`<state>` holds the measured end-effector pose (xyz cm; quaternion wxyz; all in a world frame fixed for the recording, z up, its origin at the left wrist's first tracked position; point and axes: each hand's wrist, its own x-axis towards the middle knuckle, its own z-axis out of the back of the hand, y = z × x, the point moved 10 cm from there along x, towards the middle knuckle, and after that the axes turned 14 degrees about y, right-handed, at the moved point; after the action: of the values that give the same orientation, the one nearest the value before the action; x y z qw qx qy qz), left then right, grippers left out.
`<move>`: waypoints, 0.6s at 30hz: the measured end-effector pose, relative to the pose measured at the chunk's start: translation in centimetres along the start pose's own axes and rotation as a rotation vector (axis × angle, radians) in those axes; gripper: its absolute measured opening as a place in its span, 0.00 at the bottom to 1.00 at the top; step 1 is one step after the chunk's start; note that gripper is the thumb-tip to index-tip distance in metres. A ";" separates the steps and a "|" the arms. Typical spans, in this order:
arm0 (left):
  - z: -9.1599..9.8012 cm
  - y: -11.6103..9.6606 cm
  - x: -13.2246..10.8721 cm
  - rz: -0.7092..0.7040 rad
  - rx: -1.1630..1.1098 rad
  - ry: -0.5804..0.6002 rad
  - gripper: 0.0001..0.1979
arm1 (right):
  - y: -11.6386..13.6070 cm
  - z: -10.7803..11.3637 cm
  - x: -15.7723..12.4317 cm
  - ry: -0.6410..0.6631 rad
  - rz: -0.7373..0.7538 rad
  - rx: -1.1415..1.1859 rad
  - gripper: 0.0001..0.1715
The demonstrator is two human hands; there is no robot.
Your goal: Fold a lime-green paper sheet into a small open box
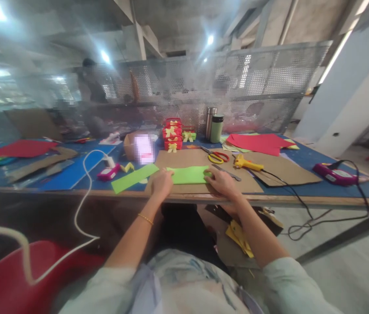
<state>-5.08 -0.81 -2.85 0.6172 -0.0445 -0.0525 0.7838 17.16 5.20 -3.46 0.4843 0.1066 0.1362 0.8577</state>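
Observation:
A bright green rectangular craft sheet (191, 175) lies across brown cardboard (184, 158) in front of me. My left hand (162, 183) is closed on its left end, fingers curled at the edge. At the other end, my right hand (221, 179) pinches the right edge between thumb and fingers. A second green strip (135, 178) rests slantwise to the left of my left hand. Just beyond my right hand are a grey blade-like tool (231, 173), partly covered by the hand, and scissors (217, 157) with yellow and red handles.
A yellow glue gun (248, 163) with a black cord lies to the right, near a purple power box (334, 173). Red bow-trimmed boxes (172, 135), a green bottle (217, 129) and red sheets (258, 143) stand or lie farther back. A white cable (85, 174) hangs over the left edge.

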 end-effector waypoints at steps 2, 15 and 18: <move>0.0 -0.1 0.0 -0.009 0.013 0.002 0.24 | 0.1 0.0 0.0 0.017 -0.017 -0.015 0.21; -0.1 0.3 0.4 0.001 0.017 -0.006 0.25 | 0.1 0.4 -0.1 0.013 -0.072 -0.009 0.19; 0.0 0.2 0.4 0.001 0.016 -0.008 0.25 | 0.0 0.3 -0.1 0.009 -0.077 0.000 0.19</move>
<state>-5.41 -0.49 -2.86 0.6171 -0.0363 -0.0486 0.7846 17.32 5.21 -3.17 0.5164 0.0974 0.1426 0.8387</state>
